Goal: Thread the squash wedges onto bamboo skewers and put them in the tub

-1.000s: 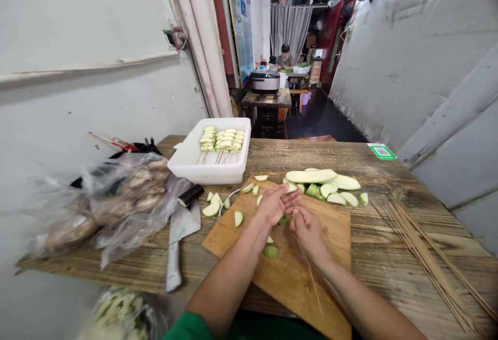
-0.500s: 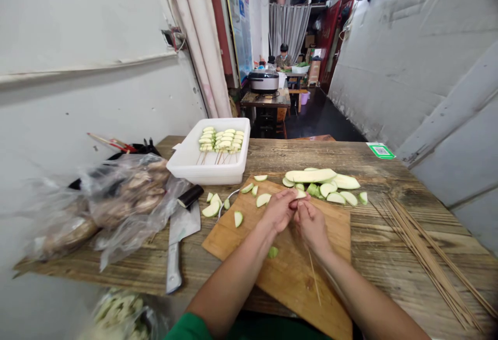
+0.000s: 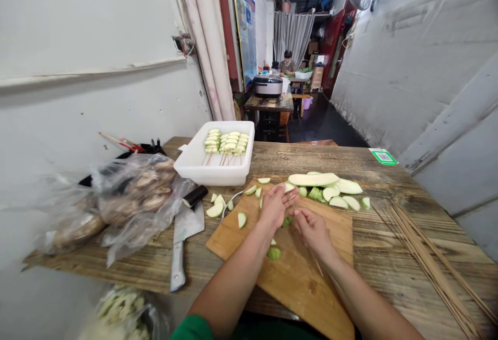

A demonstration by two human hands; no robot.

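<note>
Above the wooden cutting board (image 3: 311, 288), my left hand (image 3: 274, 206) pinches a pale zucchini slice (image 3: 289, 187) at its fingertips. Just to the right, my right hand (image 3: 313, 230) has its fingers closed on a thin bamboo skewer (image 3: 318, 266), which slants down toward me. The two hands are a small gap apart. Several half-round zucchini slices lie about the board, among them a slice (image 3: 241, 219) at the left and a green-skinned piece (image 3: 274, 253) below my left hand. Halved zucchini (image 3: 313, 179) and more cut slices (image 3: 338, 202) sit at the board's far right edge.
A white plastic tub (image 3: 210, 176) holds skewered zucchini slices. Left of the board lie a cleaver (image 3: 178, 264), a dark eggplant-like piece (image 3: 195, 195) and bagged mushrooms (image 3: 143, 187). Loose bamboo skewers (image 3: 431, 267) lie at right. A person (image 3: 288, 63) sits farther back.
My hands, together before, have come apart; the left has moved up and left with the slice. Green pieces on the board between them now show. The view has shifted slightly.
</note>
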